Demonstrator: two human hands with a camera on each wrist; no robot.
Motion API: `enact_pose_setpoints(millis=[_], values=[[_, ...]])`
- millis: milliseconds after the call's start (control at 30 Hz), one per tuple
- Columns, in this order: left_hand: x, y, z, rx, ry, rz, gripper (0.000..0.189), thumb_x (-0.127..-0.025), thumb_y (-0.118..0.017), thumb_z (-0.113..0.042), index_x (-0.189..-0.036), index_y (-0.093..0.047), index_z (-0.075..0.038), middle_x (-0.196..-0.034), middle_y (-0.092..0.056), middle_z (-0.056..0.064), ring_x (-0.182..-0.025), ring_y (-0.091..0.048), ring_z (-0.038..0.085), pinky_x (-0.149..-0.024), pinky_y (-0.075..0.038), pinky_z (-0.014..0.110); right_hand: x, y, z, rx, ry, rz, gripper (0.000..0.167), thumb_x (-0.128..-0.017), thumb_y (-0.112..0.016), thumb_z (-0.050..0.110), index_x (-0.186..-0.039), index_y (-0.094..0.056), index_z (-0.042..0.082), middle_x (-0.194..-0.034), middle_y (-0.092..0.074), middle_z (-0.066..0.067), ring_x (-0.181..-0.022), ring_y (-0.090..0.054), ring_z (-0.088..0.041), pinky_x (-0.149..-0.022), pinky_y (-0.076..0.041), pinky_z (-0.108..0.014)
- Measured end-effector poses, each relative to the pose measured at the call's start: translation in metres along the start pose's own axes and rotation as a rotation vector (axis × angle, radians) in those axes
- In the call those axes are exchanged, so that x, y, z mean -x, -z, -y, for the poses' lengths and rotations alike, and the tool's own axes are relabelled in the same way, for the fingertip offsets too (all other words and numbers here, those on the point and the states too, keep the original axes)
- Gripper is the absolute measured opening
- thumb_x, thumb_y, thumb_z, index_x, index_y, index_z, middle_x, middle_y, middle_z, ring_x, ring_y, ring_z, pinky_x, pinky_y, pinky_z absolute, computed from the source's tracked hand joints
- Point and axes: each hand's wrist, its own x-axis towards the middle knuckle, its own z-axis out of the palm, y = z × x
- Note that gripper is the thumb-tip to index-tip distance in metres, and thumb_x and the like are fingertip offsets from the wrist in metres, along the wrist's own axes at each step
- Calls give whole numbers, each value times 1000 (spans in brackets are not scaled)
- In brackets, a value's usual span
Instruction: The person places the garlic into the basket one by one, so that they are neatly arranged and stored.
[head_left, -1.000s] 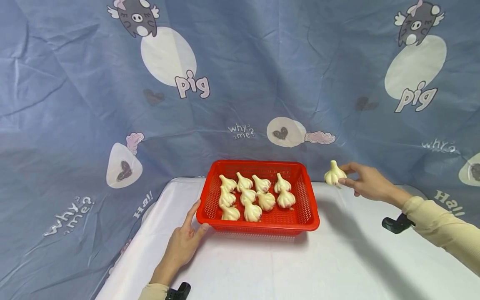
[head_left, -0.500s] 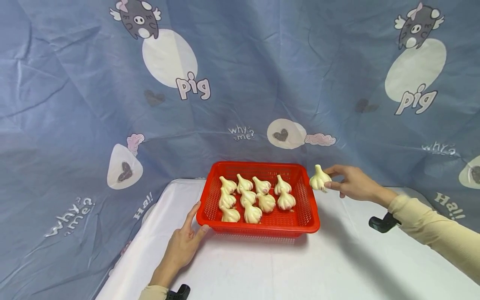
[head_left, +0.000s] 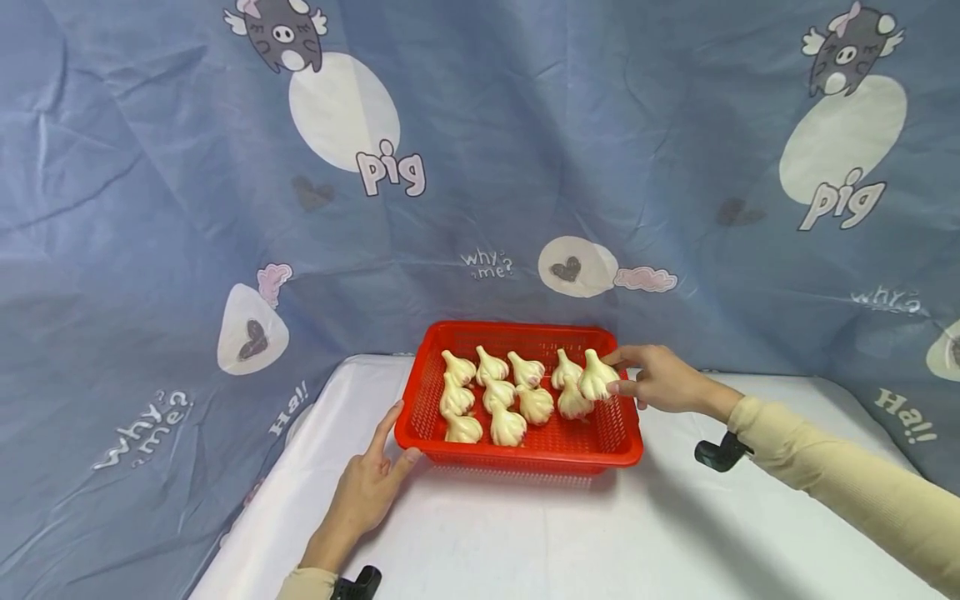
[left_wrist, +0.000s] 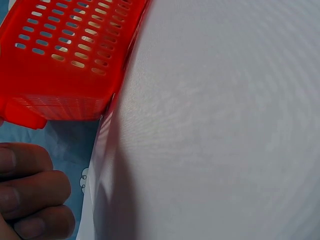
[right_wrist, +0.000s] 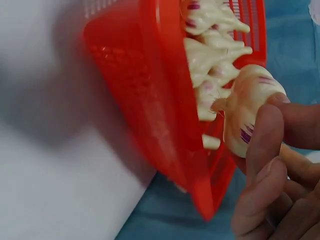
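A red plastic basket (head_left: 517,454) with perforated walls holds several pale garlic bulbs (head_left: 507,428), grouped mostly towards its left and middle. My right hand (head_left: 663,382) pinches one more garlic bulb (head_left: 597,379) between thumb and fingers, stem up, over the basket's right part. In the right wrist view the held bulb (right_wrist: 252,107) shows purple streaks and a rooty base, close above the others. My left hand (head_left: 366,492) holds the basket's near left corner, index finger at the left side and thumb on the front rim. Its other fingers (left_wrist: 37,195) are curled beside the basket.
The basket stands on a white-covered table (head_left: 525,533), near its back edge. A blue cloth (head_left: 465,192) with pig prints hangs right behind it and along the left side. Each wrist wears a small black camera, such as the right one (head_left: 722,452).
My right hand has carried the garlic bulb leftwards, from beyond the basket's right side to above its inside. The left hand has stayed at the corner.
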Motion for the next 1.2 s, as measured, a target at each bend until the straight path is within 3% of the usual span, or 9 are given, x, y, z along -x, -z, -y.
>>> enact_pose_setpoints(millis=[333, 533, 833, 1200], values=[[-1, -1, -1, 4, 0, 6, 75, -101, -70, -44, -165, -32, -44, -51, -28, -17, -47, -20, -1, -46, -21, 25, -22, -22, 12, 82, 96, 121, 33, -90, -83, 12, -120, -75, 2, -106, -79, -4, -85, -72, -13, -83, -56, -30], [-2, -1, 0, 7, 3, 5, 75, -100, -70, -44, -165, -32, -44, -51, -28, -16, -48, -20, -1, -46, -21, 25, -34, -37, 11, 78, 112, 211, 32, -89, -85, 14, -118, -77, 4, -105, -80, -2, -97, -75, -15, -85, -59, -30], [-3, -2, 0, 5, 11, 7, 75, -100, -71, -45, -164, -32, -46, -50, -30, -15, -47, -21, -1, -46, -21, 24, -48, -47, 11, 138, 93, 247, 29, -83, -91, 21, -107, -80, 9, -98, -80, 0, -91, -74, -12, -82, -59, -30], [-1, -1, 3, 0, -7, -2, 76, -99, -71, -44, -165, -33, -44, -51, -30, -16, -47, -23, -1, -46, -22, 24, -59, -54, 9, 94, 97, 252, 27, -77, -94, 18, -98, -80, 8, -88, -79, 2, -82, -69, -5, -76, -57, -24]])
